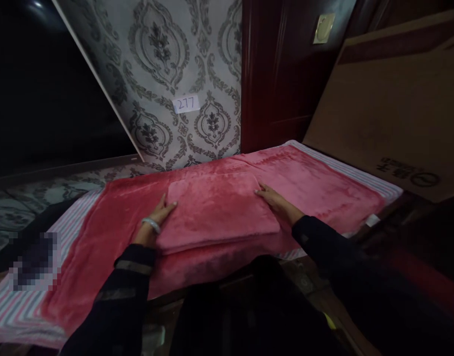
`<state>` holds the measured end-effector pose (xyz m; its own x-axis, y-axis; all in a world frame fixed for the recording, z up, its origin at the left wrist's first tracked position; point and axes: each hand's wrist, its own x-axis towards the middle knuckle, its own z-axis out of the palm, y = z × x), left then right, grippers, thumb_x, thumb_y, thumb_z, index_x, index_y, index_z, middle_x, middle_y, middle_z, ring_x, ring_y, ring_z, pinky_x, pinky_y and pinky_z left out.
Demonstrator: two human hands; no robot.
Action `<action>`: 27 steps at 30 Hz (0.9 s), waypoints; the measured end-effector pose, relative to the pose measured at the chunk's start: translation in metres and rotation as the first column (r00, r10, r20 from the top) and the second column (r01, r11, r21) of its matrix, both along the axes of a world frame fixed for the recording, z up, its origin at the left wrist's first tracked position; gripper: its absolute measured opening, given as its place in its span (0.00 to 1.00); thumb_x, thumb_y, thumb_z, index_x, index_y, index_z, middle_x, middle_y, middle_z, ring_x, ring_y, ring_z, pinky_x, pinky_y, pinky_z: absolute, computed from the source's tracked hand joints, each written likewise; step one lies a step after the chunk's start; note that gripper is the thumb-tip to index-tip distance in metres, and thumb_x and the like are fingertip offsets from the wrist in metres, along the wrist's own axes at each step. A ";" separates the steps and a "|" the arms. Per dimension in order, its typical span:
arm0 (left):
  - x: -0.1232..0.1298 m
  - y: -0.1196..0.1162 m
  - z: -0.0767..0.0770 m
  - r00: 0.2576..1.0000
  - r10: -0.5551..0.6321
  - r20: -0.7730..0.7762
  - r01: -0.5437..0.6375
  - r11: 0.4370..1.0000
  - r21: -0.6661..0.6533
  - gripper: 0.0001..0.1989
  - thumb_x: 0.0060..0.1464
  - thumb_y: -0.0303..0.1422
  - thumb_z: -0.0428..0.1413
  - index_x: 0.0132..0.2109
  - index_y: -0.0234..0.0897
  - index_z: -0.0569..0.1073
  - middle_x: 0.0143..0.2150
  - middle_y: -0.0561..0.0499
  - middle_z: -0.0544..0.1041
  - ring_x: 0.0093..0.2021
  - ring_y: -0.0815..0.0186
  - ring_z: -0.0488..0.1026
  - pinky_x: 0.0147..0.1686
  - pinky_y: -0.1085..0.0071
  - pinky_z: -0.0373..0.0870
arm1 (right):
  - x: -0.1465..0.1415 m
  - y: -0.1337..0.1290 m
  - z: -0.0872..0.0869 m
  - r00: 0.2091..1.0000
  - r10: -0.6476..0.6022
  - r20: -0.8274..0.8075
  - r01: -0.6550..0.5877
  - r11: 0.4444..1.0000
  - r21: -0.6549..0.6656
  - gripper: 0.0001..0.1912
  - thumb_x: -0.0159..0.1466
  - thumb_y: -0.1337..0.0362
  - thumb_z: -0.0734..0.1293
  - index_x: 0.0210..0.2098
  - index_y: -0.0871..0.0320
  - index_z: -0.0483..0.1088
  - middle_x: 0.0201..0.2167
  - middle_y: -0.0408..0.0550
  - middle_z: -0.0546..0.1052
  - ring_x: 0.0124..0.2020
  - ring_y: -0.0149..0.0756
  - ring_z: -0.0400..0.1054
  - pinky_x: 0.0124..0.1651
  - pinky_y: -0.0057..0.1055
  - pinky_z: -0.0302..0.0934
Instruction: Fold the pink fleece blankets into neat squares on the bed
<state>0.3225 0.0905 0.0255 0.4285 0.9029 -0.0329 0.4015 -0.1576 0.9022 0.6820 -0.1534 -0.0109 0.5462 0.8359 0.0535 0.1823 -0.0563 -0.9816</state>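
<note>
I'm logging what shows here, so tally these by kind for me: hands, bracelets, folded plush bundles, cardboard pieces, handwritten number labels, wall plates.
Hands, left hand and right hand: 2
Bracelet: 1
Folded pink bundle: 1
Cardboard piece: 1
Number label: 1
Wall plate: 1
Total: 7

The room is dim, the light soft and weak. Beyond the grip, midway between the left hand (160, 215) and right hand (272, 199), the wallpaper (160, 44) is brightest; the door (275, 74) shows faint vertical sheen. A small glare spot (37, 4) sits far up and left. Below the grip, shadow swallows detail. Coarse pixels cover a patch (36, 259) lower left; the far right is stretched and soft.
</note>
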 end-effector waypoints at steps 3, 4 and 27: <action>-0.015 -0.011 0.001 0.992 0.073 0.102 -0.046 0.970 -0.239 0.40 0.47 0.44 0.69 0.65 0.37 0.68 0.60 0.37 0.75 0.56 0.51 0.77 0.53 0.58 0.77 | -0.010 -0.012 0.001 0.976 -0.010 -0.218 0.011 1.000 0.004 0.27 0.61 0.60 0.70 0.59 0.55 0.69 0.52 0.53 0.79 0.50 0.47 0.75 0.56 0.43 0.69; -0.017 -0.015 0.003 0.990 0.058 0.129 -0.019 0.959 -0.282 0.37 0.45 0.42 0.70 0.61 0.35 0.72 0.56 0.37 0.79 0.51 0.52 0.79 0.48 0.60 0.79 | -0.013 -0.014 0.002 0.965 -0.006 -0.262 0.003 1.000 -0.011 0.25 0.61 0.59 0.70 0.57 0.56 0.70 0.48 0.53 0.81 0.46 0.46 0.76 0.53 0.43 0.71; -0.041 -0.084 -0.009 0.935 0.094 0.343 0.009 0.958 -0.287 0.34 0.45 0.44 0.69 0.58 0.38 0.74 0.46 0.42 0.83 0.46 0.53 0.81 0.46 0.59 0.81 | -0.029 -0.067 0.018 0.998 -0.052 -0.032 0.049 0.996 -0.077 0.17 0.67 0.54 0.63 0.48 0.53 0.77 0.47 0.49 0.81 0.54 0.46 0.73 0.57 0.41 0.69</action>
<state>0.2819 0.0069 0.0168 0.4205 0.8961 -0.1418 0.0533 0.1316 0.9899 0.6531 -0.2202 0.0070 0.5882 0.8082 -0.0289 0.1438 -0.1397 -0.9797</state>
